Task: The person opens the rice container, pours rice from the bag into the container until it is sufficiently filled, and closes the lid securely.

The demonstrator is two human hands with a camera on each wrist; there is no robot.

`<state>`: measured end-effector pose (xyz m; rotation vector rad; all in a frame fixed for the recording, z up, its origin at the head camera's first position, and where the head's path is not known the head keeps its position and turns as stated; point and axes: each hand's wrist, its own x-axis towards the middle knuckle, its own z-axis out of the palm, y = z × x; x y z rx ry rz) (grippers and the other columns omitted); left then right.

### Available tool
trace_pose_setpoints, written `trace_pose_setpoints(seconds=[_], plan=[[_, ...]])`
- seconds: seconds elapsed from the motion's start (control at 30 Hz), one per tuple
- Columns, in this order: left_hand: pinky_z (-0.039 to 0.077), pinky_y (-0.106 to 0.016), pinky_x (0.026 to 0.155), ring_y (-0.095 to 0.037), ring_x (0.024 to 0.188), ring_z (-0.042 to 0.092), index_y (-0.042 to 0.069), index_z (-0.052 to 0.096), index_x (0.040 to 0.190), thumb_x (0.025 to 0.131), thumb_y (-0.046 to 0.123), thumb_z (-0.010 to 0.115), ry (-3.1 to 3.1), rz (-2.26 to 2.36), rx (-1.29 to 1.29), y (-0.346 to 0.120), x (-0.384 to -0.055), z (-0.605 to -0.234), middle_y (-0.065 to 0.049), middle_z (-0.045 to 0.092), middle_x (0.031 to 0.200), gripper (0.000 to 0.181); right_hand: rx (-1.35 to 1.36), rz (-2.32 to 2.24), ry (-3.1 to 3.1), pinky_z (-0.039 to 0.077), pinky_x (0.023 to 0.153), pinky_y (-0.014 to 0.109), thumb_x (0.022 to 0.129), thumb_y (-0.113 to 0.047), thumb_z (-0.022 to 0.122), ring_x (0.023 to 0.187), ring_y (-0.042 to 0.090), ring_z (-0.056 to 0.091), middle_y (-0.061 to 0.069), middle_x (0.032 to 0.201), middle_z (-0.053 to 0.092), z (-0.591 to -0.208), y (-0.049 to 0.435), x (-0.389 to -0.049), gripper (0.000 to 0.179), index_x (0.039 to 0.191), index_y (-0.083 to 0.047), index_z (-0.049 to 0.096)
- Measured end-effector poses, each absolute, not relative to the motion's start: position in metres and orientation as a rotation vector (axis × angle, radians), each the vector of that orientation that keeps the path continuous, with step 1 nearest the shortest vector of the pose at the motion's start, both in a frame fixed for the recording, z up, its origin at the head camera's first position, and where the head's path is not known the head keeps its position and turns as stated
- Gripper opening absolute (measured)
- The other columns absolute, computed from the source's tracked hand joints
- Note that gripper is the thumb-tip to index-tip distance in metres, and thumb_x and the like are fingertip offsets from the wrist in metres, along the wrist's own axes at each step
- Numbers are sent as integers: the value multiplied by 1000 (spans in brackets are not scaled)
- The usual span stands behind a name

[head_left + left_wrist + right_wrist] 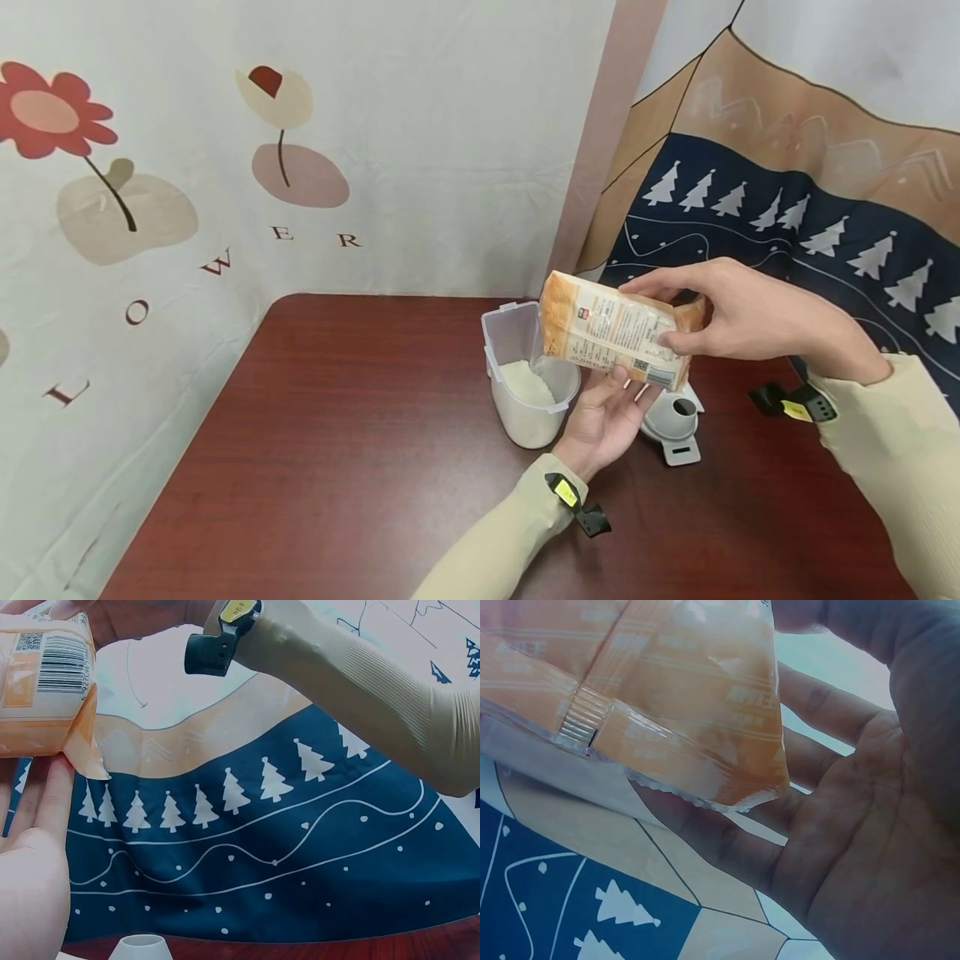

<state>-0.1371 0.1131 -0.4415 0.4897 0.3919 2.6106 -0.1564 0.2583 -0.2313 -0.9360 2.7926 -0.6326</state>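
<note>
My right hand (738,308), arched over from three o'clock, grips the tilted orange packet (611,329); my left hand (600,427), palm up at six, holds its lower edge. Around it: clear container (517,333), eight o'clock; grey lid (667,425), five.

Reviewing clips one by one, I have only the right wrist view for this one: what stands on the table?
Observer: In the head view, a translucent container stands on the table, partly filled with white material.
Reviewer: Where is the left hand?
Observer: The left hand holds the packet at its lower side, thumb against the printed face.
Reviewer: Anything else on the table?
Observer: A pale grey piece with a round opening lies to the container's right.
</note>
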Motion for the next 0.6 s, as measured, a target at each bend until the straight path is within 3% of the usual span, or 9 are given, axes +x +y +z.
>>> trace_pose_setpoints(seconds=[0.6], plan=[[28,-39,128,-12,144,44,31,51,143,85,32,81,384,2613,483,112,-137,-441,8,50,152,66,-929,-629,2799,45,54,25,80,-5,84,82,14,56,-3,123,70,-230,254,-155,66,138,-30,63]])
